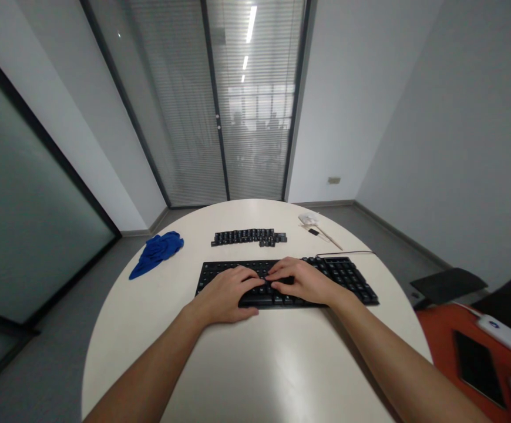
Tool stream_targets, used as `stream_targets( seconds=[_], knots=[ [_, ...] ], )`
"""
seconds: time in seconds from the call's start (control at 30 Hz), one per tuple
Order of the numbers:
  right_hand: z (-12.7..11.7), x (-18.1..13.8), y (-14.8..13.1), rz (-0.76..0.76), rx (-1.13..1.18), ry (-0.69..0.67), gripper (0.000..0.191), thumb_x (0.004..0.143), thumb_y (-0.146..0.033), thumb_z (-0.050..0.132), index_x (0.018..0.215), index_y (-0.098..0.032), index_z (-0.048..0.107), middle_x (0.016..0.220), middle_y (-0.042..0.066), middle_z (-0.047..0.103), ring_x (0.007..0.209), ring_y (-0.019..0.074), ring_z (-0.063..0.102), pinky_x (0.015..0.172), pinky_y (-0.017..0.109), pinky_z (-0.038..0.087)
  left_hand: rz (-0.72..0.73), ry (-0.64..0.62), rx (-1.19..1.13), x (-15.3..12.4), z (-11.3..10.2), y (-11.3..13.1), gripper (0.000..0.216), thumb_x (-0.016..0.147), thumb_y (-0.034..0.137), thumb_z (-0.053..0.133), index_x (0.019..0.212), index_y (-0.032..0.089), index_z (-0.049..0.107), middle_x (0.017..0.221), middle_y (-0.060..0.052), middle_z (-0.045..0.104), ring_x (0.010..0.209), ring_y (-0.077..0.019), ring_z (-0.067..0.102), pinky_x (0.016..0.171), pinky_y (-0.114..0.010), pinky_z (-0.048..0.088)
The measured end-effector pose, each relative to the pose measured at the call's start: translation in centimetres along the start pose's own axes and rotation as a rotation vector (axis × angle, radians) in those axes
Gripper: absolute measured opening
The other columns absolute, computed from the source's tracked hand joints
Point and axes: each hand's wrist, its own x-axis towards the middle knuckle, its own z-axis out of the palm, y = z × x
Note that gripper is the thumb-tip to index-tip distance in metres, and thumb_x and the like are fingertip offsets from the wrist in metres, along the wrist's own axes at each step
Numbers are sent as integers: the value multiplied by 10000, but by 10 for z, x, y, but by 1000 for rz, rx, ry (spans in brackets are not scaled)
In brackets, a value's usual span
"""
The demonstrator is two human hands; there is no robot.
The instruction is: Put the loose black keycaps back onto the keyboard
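A black keyboard lies across the round table; many positions on its left and middle part show bare, without keycaps. My left hand rests over its left-middle part, the lower edge of the hand on the table in front. My right hand comes over the middle from the right. The fingertips of both hands draw together at one spot among the keys, fingers bent inward; what they pinch there is too small and covered to make out. Behind the keyboard, loose black keycaps stand in several neat rows.
A crumpled blue cloth lies at the table's left. A thin pale stick with clear plastic wrapping lies at the back right. The keyboard cable runs to the right edge. An orange chair seat holds a phone and a white power strip.
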Motion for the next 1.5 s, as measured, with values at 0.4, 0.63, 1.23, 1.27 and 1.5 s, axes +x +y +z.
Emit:
stream_targets(
  seconds=[0.4,0.63,1.23,1.27,1.5],
  knots=[
    [-2,1,-14,9,-87,-63,521,671,-398,885,1106,-199,680,1088,70,702,1047,257,636,956,354,464,-2,6,-9,0,0,-1,511,815,367,759,1286,225,621,1279,-87,623,1156,-284,583,998,-438,495],
    [1,2,-15,25,-151,-88,493,652,-376,889,1056,-188,677,1058,80,685,1008,272,634,900,359,476,13,48,5,1,4,2,470,782,308,737,1231,204,644,1220,-96,637,1108,-282,601,962,-440,519],
    [1,0,-12,5,-153,-75,465,673,-424,867,1051,-201,712,1131,98,671,1050,275,626,942,382,491,-7,19,1,3,6,4,443,775,298,730,1196,197,640,1243,-97,609,1130,-287,581,973,-429,513],
    [0,0,-10,-5,-136,-68,444,702,-430,850,1057,-202,714,1136,98,677,1055,270,628,951,382,490,-10,17,4,3,6,4,442,776,296,726,1197,194,638,1242,-99,609,1132,-289,581,974,-431,513],
    [2,0,5,59,-42,46,236,984,-373,561,1061,-215,719,1038,64,749,981,214,675,919,343,502,-13,17,8,3,7,4,486,778,301,732,1238,191,618,1277,-110,589,1181,-298,557,1027,-450,480]
  ],
)
